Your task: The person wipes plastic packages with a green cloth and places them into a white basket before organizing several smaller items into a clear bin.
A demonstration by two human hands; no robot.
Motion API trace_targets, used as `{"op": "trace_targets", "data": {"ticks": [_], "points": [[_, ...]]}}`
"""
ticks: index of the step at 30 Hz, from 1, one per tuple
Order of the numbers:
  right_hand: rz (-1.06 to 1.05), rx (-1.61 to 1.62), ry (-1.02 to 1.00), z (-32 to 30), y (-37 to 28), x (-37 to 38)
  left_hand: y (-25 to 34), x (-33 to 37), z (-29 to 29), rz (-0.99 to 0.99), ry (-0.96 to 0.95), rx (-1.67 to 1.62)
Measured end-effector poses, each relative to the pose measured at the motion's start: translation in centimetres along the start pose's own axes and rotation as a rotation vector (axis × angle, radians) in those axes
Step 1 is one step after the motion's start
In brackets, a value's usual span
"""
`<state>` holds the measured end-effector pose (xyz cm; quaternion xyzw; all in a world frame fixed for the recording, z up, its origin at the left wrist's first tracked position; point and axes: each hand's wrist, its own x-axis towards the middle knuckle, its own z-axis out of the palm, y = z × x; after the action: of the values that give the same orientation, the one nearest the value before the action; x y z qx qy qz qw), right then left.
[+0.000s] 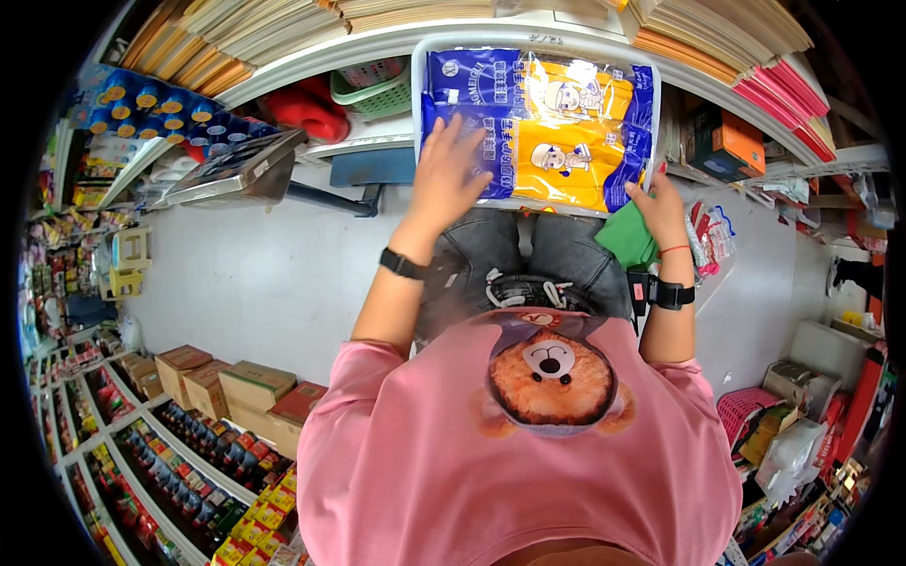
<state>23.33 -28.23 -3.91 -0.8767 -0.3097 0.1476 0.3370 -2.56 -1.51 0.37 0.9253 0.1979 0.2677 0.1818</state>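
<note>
Head view, looking straight down in a small shop: a flat, glossy blue-and-yellow plastic multipack of wrapped goods point(543, 127) lying in a shallow white plastic tray point(418, 90) at the front of a pale shelf, filling the tray nearly edge to edge. Left hand point(451, 172) spread flat, fingers open, pressing on the pack's near left corner, not gripping. Right hand point(658, 206) at the pack's near right corner, fingers curled against the edge; whether pinching the wrapper or only steadying it, impossible to tell. A black band on each wrist, plus a thin red cord on the right one. Just under the right hand, a crumpled green cloth point(627, 238), touching or nearly touching the wrist. Below, grey trousers and a pink shirt with a brown bear print point(552, 377). By the look of it, the pack is already set down in the tray and nearly squared up; likely left are only the final seating of the near edge and letting go. Around: stacked paper pads above, a green mesh basket point(373, 90) beside the tray, brown cardboard boxes point(236, 387) on the floor at lower left, rows of bottles beside them.
</note>
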Motion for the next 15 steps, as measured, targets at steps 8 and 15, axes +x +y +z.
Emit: {"op": "trace_targets", "data": {"ticks": [8,15], "points": [[0.051,0.342,0.071,-0.1,-0.5,-1.0,-5.7,0.5,-2.7,-0.468,0.205,-0.24],[0.066,0.163,0.084,0.3,-2.0,-0.2,-8.7,1.8,-1.7,-0.847,-0.258,-1.18]]}}
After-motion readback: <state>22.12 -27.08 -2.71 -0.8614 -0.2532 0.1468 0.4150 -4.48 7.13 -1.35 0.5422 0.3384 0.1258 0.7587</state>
